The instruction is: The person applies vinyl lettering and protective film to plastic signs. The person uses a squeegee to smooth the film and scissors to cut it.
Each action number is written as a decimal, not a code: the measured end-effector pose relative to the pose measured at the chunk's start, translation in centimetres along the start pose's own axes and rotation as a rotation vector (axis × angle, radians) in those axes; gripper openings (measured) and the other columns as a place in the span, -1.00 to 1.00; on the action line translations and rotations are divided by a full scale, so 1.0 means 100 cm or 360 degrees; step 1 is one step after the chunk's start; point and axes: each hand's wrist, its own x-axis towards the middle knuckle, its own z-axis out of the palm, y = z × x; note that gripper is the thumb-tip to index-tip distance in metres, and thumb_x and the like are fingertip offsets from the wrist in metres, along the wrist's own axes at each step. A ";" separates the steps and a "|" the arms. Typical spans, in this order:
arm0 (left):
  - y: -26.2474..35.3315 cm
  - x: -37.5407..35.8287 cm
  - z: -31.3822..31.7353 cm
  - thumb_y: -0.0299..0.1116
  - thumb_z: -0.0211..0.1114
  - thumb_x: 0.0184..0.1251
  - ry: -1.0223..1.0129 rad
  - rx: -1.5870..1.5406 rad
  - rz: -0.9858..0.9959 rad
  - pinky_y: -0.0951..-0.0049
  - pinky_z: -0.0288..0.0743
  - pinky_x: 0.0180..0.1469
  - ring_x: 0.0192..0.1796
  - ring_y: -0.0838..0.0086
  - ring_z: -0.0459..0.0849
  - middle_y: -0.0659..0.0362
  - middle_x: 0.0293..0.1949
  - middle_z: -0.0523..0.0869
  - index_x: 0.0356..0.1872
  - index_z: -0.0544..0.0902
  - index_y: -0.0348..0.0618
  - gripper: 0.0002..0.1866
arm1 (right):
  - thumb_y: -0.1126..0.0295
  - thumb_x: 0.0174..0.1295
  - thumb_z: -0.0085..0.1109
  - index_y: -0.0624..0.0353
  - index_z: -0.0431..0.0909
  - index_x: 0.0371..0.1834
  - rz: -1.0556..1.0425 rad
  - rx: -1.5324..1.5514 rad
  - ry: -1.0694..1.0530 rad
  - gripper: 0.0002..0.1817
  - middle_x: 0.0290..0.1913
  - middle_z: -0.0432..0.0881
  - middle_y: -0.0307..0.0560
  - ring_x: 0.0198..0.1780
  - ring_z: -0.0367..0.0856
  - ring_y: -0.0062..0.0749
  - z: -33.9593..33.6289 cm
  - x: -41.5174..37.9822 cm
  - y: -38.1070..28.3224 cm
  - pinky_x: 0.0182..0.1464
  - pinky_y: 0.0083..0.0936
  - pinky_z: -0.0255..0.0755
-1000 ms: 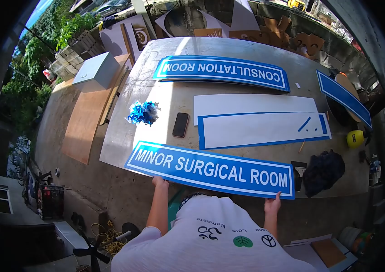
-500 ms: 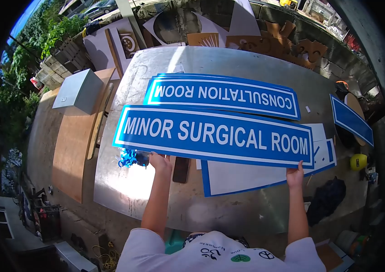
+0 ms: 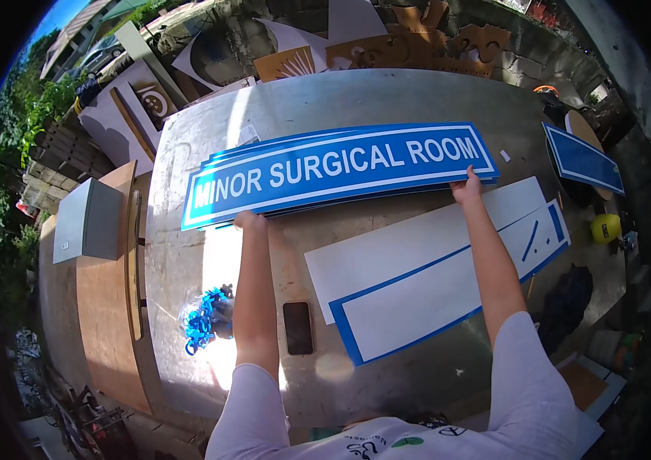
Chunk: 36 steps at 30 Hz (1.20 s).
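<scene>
A long blue sign (image 3: 341, 167) with white letters "MINOR SURGICAL ROOM" lies over a stack of similar blue signs, whose edges show behind and below it. My left hand (image 3: 250, 221) grips its near edge toward the left end, fingers mostly hidden beneath. Near the right end, my right hand (image 3: 466, 186) holds the same edge, thumb on the face. White sheets with blue strips (image 3: 417, 307) lie on the table below my right forearm. A dark phone (image 3: 298, 328) and a tangle of blue scraps (image 3: 206, 318) lie on either side of my left forearm.
The metal table (image 3: 341, 391) spans the middle. Left of it are a brown board (image 3: 103, 307) and a grey box (image 3: 88, 222). At the right are another blue sign (image 3: 584, 159), a yellow round object (image 3: 606, 228) and dark cloth (image 3: 567, 303). Cut-out panels (image 3: 379, 52) lean behind.
Both hands have carried the sign away from me, onto the stack. It now covers the "CONSULTATION ROOM" sign. The white sheets, phone and scraps are more fully in view.
</scene>
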 end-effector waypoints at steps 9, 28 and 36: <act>0.009 -0.003 -0.020 0.05 -0.09 0.53 -0.0132 0.1100 -0.0487 -0.04 0.66 -0.06 -0.07 0.01 0.71 -0.17 0.04 0.60 0.23 0.34 -0.35 -0.40 | -0.26 0.32 0.00 0.28 0.53 -0.06 0.0495 -0.1812 0.0123 -0.31 -0.17 0.65 0.04 -0.24 0.66 -0.30 -0.029 -0.023 -0.058 -0.14 -0.23 0.63; -0.124 -0.479 -0.308 -0.08 0.12 0.44 -0.1955 0.2757 -0.0556 0.30 0.57 -0.43 -0.53 0.34 0.68 0.04 -0.49 0.69 -0.32 0.56 -0.30 -0.60 | 0.25 0.37 0.10 0.12 0.60 -0.27 0.0320 -0.1023 0.0702 -0.80 -0.54 0.54 -0.25 -0.55 0.52 -0.56 -0.643 -0.525 -0.069 -0.51 -0.57 0.42; -0.218 -0.751 -0.343 -0.10 0.15 0.39 -0.3212 0.2687 -0.0006 0.02 0.51 -0.22 -0.27 -0.09 0.67 -0.14 -0.40 0.69 -0.27 0.54 -0.25 -0.66 | 0.16 0.22 0.23 0.25 0.62 -0.07 0.0934 -0.1523 0.1119 -0.62 -0.21 0.65 0.07 -0.25 0.64 -0.12 -0.899 -0.610 -0.071 -0.25 -0.18 0.47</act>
